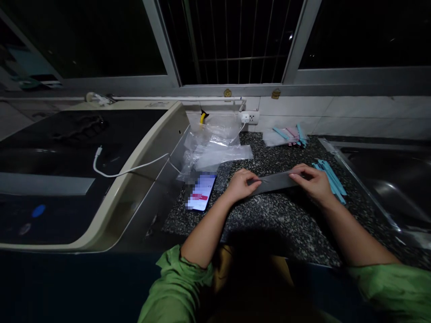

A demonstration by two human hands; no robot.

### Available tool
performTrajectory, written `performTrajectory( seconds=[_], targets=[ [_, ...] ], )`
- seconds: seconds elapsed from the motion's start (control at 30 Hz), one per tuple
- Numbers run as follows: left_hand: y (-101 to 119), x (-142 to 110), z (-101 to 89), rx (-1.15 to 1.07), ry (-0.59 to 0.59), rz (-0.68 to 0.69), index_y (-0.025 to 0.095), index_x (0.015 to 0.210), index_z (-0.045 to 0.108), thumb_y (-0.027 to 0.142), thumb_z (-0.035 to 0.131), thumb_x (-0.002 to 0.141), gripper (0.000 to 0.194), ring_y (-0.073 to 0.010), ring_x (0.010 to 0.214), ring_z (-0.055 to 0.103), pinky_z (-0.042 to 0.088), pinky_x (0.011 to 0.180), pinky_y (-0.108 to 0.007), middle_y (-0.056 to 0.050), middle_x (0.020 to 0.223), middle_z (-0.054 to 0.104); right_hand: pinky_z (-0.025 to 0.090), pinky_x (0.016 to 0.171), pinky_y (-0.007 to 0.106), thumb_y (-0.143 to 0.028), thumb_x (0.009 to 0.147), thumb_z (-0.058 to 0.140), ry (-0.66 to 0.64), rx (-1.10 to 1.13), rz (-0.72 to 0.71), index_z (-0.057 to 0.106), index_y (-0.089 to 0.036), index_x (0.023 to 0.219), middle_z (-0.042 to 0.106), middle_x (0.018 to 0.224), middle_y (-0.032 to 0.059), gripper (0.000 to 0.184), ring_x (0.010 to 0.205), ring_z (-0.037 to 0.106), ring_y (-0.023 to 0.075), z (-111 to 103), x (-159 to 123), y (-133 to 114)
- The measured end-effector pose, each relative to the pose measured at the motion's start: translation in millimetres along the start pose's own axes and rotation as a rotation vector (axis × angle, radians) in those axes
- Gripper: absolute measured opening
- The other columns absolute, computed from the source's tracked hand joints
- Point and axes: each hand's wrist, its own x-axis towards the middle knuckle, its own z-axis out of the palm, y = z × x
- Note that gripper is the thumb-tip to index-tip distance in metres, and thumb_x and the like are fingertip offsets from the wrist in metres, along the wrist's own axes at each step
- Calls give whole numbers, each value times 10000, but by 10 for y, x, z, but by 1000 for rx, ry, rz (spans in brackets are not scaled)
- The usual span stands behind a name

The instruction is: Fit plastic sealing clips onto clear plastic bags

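A narrow clear plastic bag (pixel 278 181) is stretched between my two hands, a little above the speckled counter. My left hand (pixel 243 184) pinches its left end between thumb and fingers. At the other end, my right hand (pixel 310 179) is closed on the bag in a similar pinch. Just beyond my right hand lie several light blue strips (pixel 332 179) in a loose bundle; what exactly they are I cannot tell. A lit phone (pixel 202 193) rests on the counter to the left of my left hand.
Loose clear plastic bags (pixel 215 150) are heaped behind the phone. A packet with blue and pink strips (pixel 286 136) lies by the wall, near a socket with a white charger (pixel 245 118). A washing machine (pixel 134 179) with a white cable stands left, a metal sink (pixel 390 188) right.
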Motion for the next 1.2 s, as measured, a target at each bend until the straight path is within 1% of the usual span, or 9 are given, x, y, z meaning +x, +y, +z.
performTrajectory(
  seconds=[0.23,0.5,0.57,0.7,0.83,0.93,1.03,1.13,1.2],
  targets=[
    [-33,-1,-29,-267,-143,-248,146,747,676,274,613,738,143,-140,715,587,436,689,-263,-24,753,676,466,570,297,-522,574,712,91,49,222,615,-209,641,635,659,7,335,588,556,160,-115,32,17],
    [-11,-15,-38,-313,-283,-300,134,729,658,323,580,757,206,-136,674,561,432,669,-259,-13,696,638,424,537,266,-510,521,750,109,141,344,608,-193,626,621,650,14,363,552,499,131,-124,37,-46],
    [20,-26,-72,-136,-193,-329,141,755,655,362,570,767,238,-181,764,578,445,741,-310,-49,772,650,425,544,269,-518,498,759,113,152,364,610,-191,626,622,654,18,382,557,500,132,-115,40,-40],
    [22,-63,-128,333,149,-545,131,954,628,481,562,753,409,-348,1074,497,351,928,-528,-184,1060,598,431,561,280,-544,453,768,96,151,388,626,-185,642,630,661,31,430,577,513,142,-71,47,7],
    [-77,-90,-125,342,166,-679,136,1055,569,529,568,726,513,-412,1139,432,334,904,-608,-238,1153,534,428,543,277,-533,469,763,71,132,374,625,-192,631,641,658,32,402,565,512,141,-23,40,22],
    [-108,-83,-110,295,205,-629,137,1063,553,508,574,735,495,-396,1165,412,332,925,-588,-234,1175,526,425,540,273,-527,466,765,65,132,381,634,-195,627,644,652,27,391,567,519,144,2,28,7],
    [-52,-56,-80,235,206,-457,130,1078,566,462,537,787,442,-336,1152,447,330,976,-518,-200,1163,557,421,534,271,-525,462,768,56,141,381,631,-197,615,642,648,27,387,569,520,146,12,17,-20],
    [10,-35,-7,14,69,-261,165,1068,600,417,525,812,367,-235,1063,529,387,959,-387,-114,1091,627,420,524,275,-527,475,761,37,136,364,626,-201,623,636,644,27,383,560,515,147,7,9,-52],
    [16,-34,56,-116,-74,-239,173,1055,622,413,589,766,377,-200,958,578,429,893,-336,-76,1021,662,422,530,279,-532,484,755,44,134,361,623,-201,634,629,641,23,387,560,513,146,-2,7,-66]
  ],
)
